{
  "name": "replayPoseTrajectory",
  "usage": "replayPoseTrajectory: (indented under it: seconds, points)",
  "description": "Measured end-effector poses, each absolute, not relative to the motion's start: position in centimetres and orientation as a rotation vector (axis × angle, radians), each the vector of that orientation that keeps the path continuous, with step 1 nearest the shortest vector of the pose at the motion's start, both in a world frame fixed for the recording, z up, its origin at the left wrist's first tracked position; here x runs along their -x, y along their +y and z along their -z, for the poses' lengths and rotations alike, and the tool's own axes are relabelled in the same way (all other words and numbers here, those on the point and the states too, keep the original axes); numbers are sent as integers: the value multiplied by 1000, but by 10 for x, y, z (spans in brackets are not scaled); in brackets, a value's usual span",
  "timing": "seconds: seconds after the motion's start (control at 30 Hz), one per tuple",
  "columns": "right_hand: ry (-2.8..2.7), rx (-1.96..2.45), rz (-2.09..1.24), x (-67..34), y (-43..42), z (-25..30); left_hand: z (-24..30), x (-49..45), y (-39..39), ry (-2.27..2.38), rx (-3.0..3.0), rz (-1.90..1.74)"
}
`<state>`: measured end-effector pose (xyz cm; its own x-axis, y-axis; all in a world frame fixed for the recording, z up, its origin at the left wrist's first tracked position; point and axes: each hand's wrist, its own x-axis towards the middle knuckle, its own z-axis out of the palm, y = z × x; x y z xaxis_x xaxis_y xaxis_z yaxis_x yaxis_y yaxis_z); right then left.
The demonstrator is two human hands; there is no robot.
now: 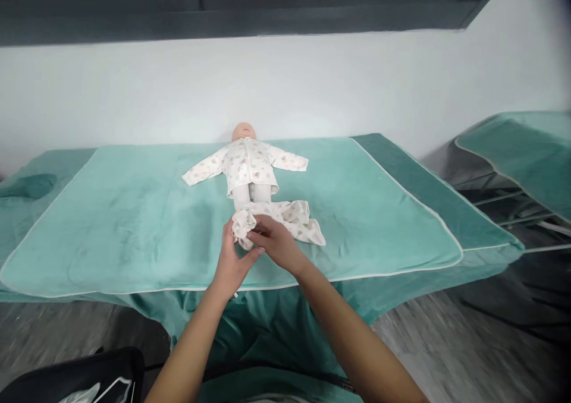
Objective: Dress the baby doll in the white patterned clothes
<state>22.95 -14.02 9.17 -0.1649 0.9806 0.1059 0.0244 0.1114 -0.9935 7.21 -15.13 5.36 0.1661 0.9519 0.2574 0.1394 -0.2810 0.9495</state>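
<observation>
A baby doll (244, 131) lies on its back on a teal towel (134, 224), head toward the wall. It wears a white printed top (247, 162) and its pale legs show below it. White printed trousers (294, 217) lie bunched at its feet. My left hand (232, 260) and my right hand (275, 241) both pinch the gathered end of one trouser leg, close to the doll's feet.
The towel covers a bed draped in darker teal cloth (401, 159), standing against a white wall. A second teal-covered bed (526, 153) stands at the right. A folded dark teal cloth (27, 184) lies at the far left. A black object (89, 373) sits at bottom left.
</observation>
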Motion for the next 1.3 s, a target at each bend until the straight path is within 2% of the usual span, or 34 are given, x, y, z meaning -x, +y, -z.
replayPoseTrajectory:
  seconds: [0.23, 0.43, 0.53, 0.67, 0.8, 0.87, 1.07, 1.2, 1.3]
  points:
    - [-1574, 1254, -916, -236, -143, -133, -96, -58, -143, 1230, -1384, -1302]
    - [-1443, 1229, -601, -266, -138, -180, -141, -43, -126, 1163, -1116, -1712]
    - [-1657, 1117, -579, -274, -140, -198, -170, -44, -123, 1034, -1097, -1797]
    - [-2038, 888, -625, -274, -147, -216, -207, -50, -127, 992, -1228, -1963]
    - [-1997, 800, -650, -272, -158, -234, -228, -55, -132, 876, -1436, -2360]
    - [-2005, 793, -650, -270, -163, -241, -233, -57, -131, 815, -1548, -2449]
    - [-2076, 1090, -240, -259, -158, -237, -240, -52, -130, 1033, -1914, -2644]
    - [-1808, 899, -165, -256, -149, -235, -237, -51, -136, 1181, -1917, -2406]
    - [-1666, 792, -444, -251, -149, -234, -228, -52, -136, 959, -1519, -2041]
